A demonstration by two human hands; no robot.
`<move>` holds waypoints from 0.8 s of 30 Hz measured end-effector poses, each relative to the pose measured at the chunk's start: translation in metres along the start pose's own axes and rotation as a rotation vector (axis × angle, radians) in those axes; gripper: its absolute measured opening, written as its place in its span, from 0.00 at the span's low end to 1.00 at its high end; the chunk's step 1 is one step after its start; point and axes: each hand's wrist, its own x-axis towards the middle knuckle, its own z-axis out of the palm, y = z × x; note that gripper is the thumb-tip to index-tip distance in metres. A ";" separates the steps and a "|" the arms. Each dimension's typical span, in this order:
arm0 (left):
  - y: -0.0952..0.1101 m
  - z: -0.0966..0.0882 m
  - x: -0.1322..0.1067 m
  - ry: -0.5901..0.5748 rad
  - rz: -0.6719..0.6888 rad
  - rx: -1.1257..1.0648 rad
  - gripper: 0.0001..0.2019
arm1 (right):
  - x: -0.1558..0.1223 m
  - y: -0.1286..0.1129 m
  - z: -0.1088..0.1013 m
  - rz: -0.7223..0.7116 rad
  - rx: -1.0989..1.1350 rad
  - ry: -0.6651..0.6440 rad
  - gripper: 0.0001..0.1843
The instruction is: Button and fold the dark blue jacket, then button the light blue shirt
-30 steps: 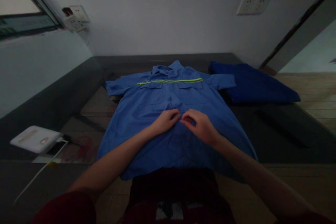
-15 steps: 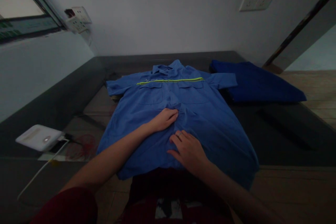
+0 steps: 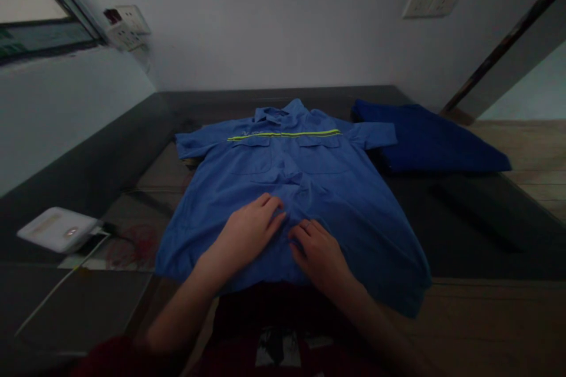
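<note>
A blue short-sleeved work shirt (image 3: pixel 367 200) lies front up and spread out, its collar at the far end, with a yellow-green stripe across the chest above two flap pockets. Over its lower middle is my left hand (image 3: pixel 254 224), fingers bent and somewhat apart, with no cloth visibly gripped. Close to its right, my right hand (image 3: pixel 321 250), a ring on one finger, has its fingers curled and the thumb drawn in at the shirt's front opening. The cloth under the fingertips is partly hidden. Small creases run across the front just above both hands.
The shirt rests on a dark table (image 3: pixel 460 218). Folded dark blue cloth (image 3: pixel 424 138) lies at the right. A white box-shaped device (image 3: pixel 59 230) with a white cable (image 3: pixel 62 288) is at the left. Wall sockets (image 3: pixel 433 0) are on the wall behind.
My left hand has let go of the front opening and come down toward me, beside the right. My right hand's thumb has drawn in toward its fingers. The view has shifted slightly.
</note>
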 end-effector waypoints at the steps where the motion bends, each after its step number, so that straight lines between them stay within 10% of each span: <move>1: 0.004 0.004 -0.006 0.038 -0.036 -0.073 0.09 | 0.000 0.000 0.001 0.024 0.022 0.021 0.07; 10: 0.021 0.052 -0.017 0.028 -0.089 -0.321 0.04 | -0.017 0.016 -0.010 0.302 0.476 0.337 0.02; 24: 0.018 0.062 -0.017 -0.033 -0.047 -0.238 0.11 | -0.031 0.049 -0.029 0.516 0.691 0.493 0.12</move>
